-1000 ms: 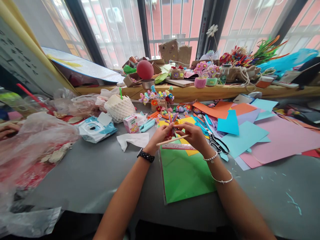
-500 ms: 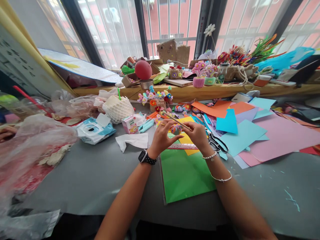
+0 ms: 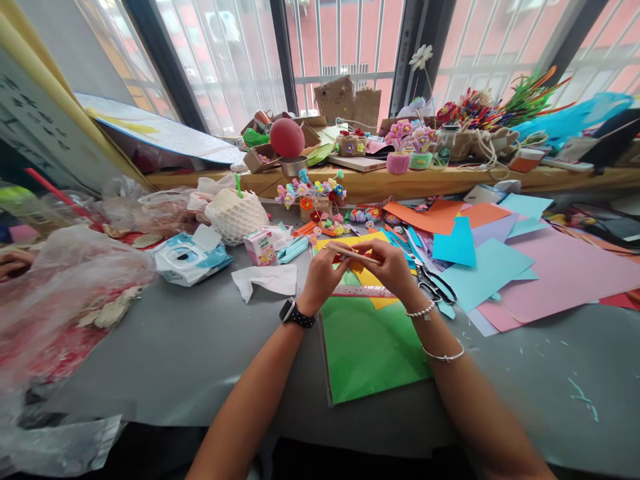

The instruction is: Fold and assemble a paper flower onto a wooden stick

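My right hand (image 3: 393, 265) is closed on a thin, light brown stick (image 3: 353, 253), which slants up to the left across my fingers. My left hand (image 3: 323, 272) meets it at the stick's far end, its thumb and fingers pinched together. Between the two hands shows a small colourful piece (image 3: 358, 265), red and orange, that looks like paper; my fingers mostly cover it. Both hands hover above yellow paper (image 3: 376, 239) and a green sheet (image 3: 375, 350). A pinkish strip like a ruler (image 3: 363, 291) lies under my wrists.
Black-handled scissors (image 3: 437, 285) lie right of my hands, beside blue (image 3: 493, 270) and pink paper (image 3: 575, 273). To the left are a tissue (image 3: 265, 281), a small pink box (image 3: 261, 247) and a wipes pack (image 3: 190, 259). Another person's hand (image 3: 15, 262) shows at the left edge.
My hands have drawn closer together, and my left fingers have closed from a wide curve into a pinch. The stick lies flatter and the colourful piece is more covered.
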`<state>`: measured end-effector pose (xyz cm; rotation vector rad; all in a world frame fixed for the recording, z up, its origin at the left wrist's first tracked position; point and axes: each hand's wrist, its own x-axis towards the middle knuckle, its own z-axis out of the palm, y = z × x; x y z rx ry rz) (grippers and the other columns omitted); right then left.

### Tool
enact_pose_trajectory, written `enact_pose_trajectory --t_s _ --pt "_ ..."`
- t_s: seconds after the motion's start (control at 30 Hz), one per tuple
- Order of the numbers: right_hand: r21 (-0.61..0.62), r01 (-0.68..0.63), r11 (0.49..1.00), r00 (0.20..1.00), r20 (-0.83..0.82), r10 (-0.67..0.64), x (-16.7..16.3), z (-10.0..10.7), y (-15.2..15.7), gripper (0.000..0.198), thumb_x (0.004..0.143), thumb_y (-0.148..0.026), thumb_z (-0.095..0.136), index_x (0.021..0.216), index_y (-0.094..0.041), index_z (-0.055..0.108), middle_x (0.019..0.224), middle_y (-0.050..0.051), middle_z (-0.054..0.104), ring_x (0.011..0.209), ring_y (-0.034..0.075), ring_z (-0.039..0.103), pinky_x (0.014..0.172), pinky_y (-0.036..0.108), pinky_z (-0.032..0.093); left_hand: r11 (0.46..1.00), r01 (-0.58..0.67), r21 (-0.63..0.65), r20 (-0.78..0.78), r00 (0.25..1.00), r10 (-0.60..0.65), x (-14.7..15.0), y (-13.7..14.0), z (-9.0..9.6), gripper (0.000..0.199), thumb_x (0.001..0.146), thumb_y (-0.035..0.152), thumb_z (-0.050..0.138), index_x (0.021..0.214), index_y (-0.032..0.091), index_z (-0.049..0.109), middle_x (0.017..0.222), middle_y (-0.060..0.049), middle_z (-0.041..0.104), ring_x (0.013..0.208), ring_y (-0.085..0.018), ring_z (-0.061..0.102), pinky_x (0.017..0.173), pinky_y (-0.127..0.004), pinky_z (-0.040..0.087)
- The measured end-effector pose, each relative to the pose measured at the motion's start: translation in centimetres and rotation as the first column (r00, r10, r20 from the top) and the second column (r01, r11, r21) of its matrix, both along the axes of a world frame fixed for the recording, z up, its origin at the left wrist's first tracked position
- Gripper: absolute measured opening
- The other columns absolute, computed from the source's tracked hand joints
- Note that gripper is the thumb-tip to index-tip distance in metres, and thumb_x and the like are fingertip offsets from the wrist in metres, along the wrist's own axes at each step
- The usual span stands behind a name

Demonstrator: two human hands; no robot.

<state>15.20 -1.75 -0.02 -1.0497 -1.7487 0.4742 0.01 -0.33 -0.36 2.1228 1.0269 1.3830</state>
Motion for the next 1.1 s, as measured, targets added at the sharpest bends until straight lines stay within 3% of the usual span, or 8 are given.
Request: enact_pose_trajectory --t_s 0.33,0.63,0.83,1.1 --pt "0.045 0.127 0.991 0.990 0.051 -0.130 0.0 -0.1 0.1 0.025 0.070 -0.041 0.061 0.078 -0.018 0.057 0.073 0.002 0.061 0.052 0.009 0.046 0.046 0.023 0.034 1.000 0.005 0.012 0.048 0.999 -0.006 0.1 -0.2 0.4 0.012 0.071 0.028 0.060 0.080 0.019 0.060 0.080 -0.004 0.059 0.076 -0.015 0.054 0.070 -0.028 0.044" --pt "0.021 0.101 0.995 0.993 0.061 -0.103 0.4 0.2 -0.1 0.019 0.070 -0.037 0.061 0.070 -0.019 0.055 0.063 -0.002 0.055 0.047 0.006 0.037 0.045 0.023 0.028 0.997 0.066 -0.029 0.086 0.994 -0.064 -0.1 -0.3 0.5 0.016 0.069 0.030 0.063 0.080 0.019 0.060 0.080 -0.004 0.060 0.075 -0.014 0.055 0.069 -0.027 0.045" --pt "-0.046 0.020 0.999 0.999 0.034 -0.018 0.8 0.5 -0.1 0.021 0.069 -0.038 0.062 0.066 -0.019 0.052 0.060 -0.004 0.047 0.048 0.006 0.035 0.045 0.023 0.027 0.989 0.120 -0.088 0.082 0.990 -0.112 -0.3 -0.3 0.8 0.016 0.067 0.030 0.064 0.076 0.017 0.059 0.078 -0.003 0.060 0.071 -0.013 0.055 0.065 -0.025 0.046" --pt "-0.193 -0.114 0.974 0.993 0.000 0.117 1.2 0.6 -0.2 0.028 0.067 -0.045 0.061 0.069 -0.019 0.051 0.052 -0.007 0.038 0.045 0.006 0.031 0.041 0.022 0.023 0.929 0.275 -0.247 0.025 0.960 -0.277 -0.8 -0.2 1.1 0.018 0.070 0.032 0.061 0.076 0.016 0.056 0.077 -0.003 0.058 0.075 -0.013 0.056 0.067 -0.024 0.047"
